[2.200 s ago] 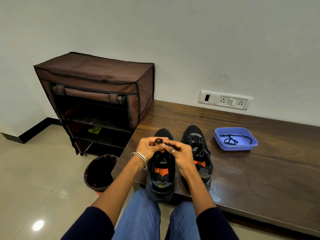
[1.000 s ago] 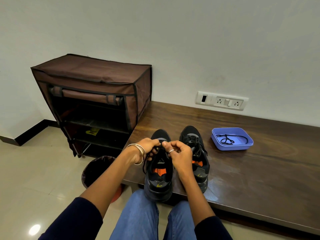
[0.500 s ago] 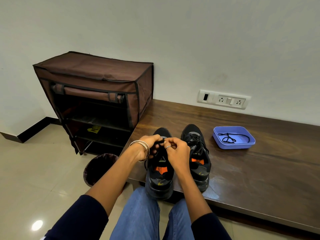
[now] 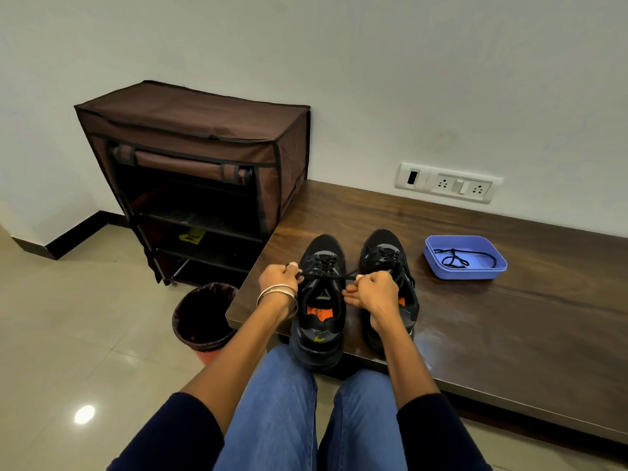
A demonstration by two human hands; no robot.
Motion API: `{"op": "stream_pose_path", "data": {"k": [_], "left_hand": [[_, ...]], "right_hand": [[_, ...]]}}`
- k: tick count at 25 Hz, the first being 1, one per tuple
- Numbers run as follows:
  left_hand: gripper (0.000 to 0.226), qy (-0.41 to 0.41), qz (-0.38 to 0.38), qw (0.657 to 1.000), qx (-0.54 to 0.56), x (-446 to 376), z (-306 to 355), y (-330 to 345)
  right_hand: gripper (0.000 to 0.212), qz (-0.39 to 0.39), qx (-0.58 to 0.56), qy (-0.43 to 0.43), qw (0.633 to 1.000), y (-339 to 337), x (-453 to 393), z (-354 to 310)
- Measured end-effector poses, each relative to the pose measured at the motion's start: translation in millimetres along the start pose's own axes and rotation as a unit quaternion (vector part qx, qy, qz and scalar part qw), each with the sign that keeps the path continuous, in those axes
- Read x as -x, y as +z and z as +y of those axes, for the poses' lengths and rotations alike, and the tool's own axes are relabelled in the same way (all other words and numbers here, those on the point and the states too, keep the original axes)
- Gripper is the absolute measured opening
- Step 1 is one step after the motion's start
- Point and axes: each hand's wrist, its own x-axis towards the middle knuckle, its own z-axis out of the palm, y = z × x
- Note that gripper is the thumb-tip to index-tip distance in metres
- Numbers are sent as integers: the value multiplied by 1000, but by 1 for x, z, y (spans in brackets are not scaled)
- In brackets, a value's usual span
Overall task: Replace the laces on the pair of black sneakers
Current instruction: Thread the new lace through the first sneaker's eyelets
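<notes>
Two black sneakers stand side by side on the dark wooden bench (image 4: 492,317), toes toward the wall. On the left sneaker (image 4: 321,300) a black lace (image 4: 324,275) stretches taut across the top eyelets. My left hand (image 4: 277,275) pinches one end of that lace at the shoe's left side. My right hand (image 4: 373,288) grips the other end between the shoes, covering part of the right sneaker (image 4: 385,254), which is laced. A loose black lace (image 4: 455,259) lies in the blue tray (image 4: 441,271).
A brown fabric shoe rack (image 4: 197,178) stands open against the wall, left of the bench. A dark bin (image 4: 204,316) sits on the tiled floor by the bench's left corner. A wall socket panel (image 4: 447,182) is above the bench. My knees in blue jeans are below.
My hands were together over the left sneaker's tongue; now they have drawn apart sideways, pulling the lace tight across the shoe.
</notes>
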Motion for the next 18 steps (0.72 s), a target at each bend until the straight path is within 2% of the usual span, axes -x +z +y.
{"op": "stream_pose_path", "data": {"k": [3,5,8,11,13,14,16,18], "left_hand": [[33,-69,19,992,106,3,-1,2],[29,-89,9,988,129,5,1,0],[35,-41,-5,998,53,3,-7,-7],[37,25,-61,995,-81,15,-9,-14],[53,66,-113,980,-147,25,-7,-17],[67,82,-115,973,-184,27,-8,-16],[88,75,-78,971,-211,27,-15,-14],[89,53,-41,980,-186,27,-21,-12]], "right_hand": [[18,16,-55,44,997,4,2,-1],[16,15,-55,43,997,6,5,-3],[22,15,-35,23,999,2,3,1],[7,-9,-14,-6,1000,1,5,7],[25,-64,23,-4,998,4,6,10],[35,-86,61,0,994,6,9,11],[42,-97,150,-5,984,12,16,16],[39,-83,194,-34,977,21,19,24]]}}
